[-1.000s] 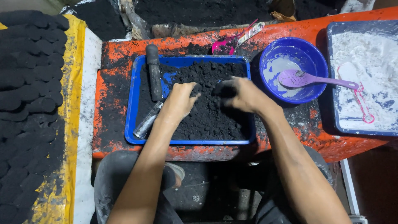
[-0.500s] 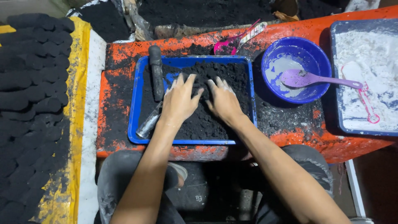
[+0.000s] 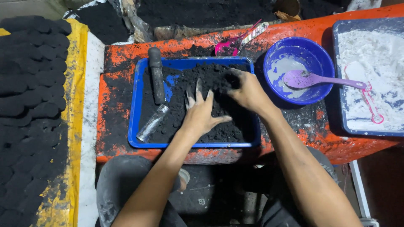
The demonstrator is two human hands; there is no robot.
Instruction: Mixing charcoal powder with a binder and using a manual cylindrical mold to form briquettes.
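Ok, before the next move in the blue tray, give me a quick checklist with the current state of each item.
1. Left hand flat on the black powder, fingers spread: ok.
2. Right hand curled into the powder at the blue tray's far right: ok; what it grips: cannot tell.
3. Powder kept inside the tray: not ok, black dust covers the orange table.
4. Black-handled tool lying in the tray, apart from both hands: ok.
5. Purple spoon resting in the blue bowl: ok.

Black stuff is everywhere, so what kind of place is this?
Probably a small charcoal-briquette workshop. Both hands work black powder in a blue tray, rows of black lumps lie alongside, and white powder fills another tray.
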